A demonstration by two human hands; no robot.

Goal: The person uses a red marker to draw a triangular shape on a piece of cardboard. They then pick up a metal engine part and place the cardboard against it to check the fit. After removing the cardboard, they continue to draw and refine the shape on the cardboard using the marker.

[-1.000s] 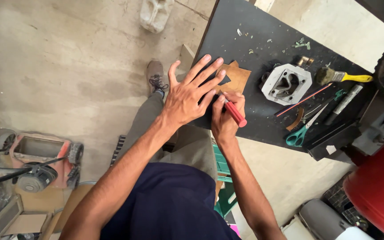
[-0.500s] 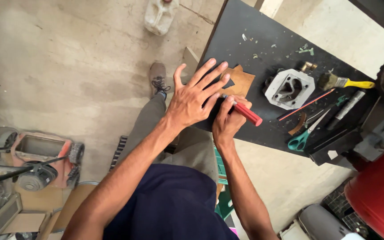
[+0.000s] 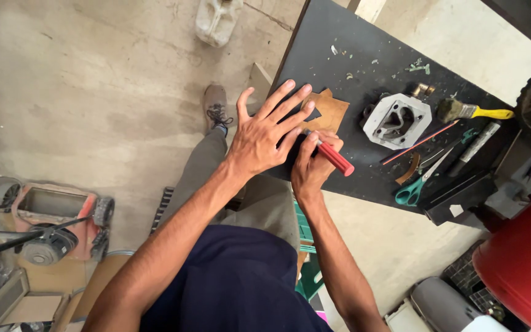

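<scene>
Pressing flat with fingers spread, the left hand pins a brown sheet of gasket-like material to the near edge of the black worktable; it grips nothing, only bears down. Just beside it, the right hand is closed around a red-handled utility knife, whose tip is hidden under the left fingers, so exactly where it meets the sheet cannot be told. Doing this cut well likely means keeping the sheet from creeping, drawing the knife in light passes, and holding the spread fingertips off the cutting line, since they lie very near it. Further right on the table sit a grey cast engine part, a thin red rod, green-handled scissors and a yellow-handled brush, all well apart from the sheet. Scraps litter the far tabletop, and the sheet's place at the table edge leaves little support there.
</scene>
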